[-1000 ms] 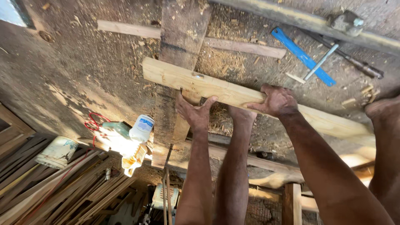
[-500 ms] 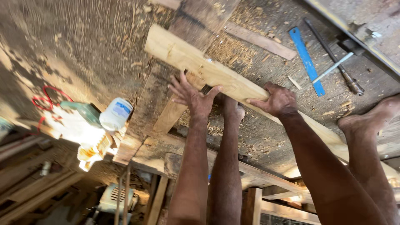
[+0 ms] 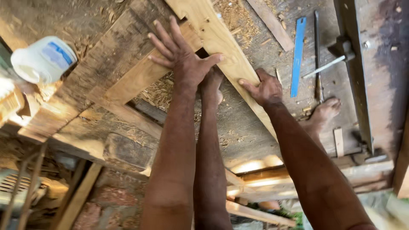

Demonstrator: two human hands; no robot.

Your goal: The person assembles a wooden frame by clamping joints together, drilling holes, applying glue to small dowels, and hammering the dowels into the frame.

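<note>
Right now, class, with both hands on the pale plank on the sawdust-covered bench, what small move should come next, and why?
Probably press down and steady the pale plank before anything else. The left hand lies flat with fingers spread, half on the plank and half on the darker board beside it, while the right hand grips the plank's edge. A foot also braces it, suggesting the plank is being held in place.

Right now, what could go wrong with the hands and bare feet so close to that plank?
The left hand presses flat and the right hand grips the edge of the pale wooden plank; raw wood could give splinters. A bare foot sits between the hands, so a slipping plank might pinch toes. The other foot rests near the hammer and loose chips, which could hurt it.
</note>
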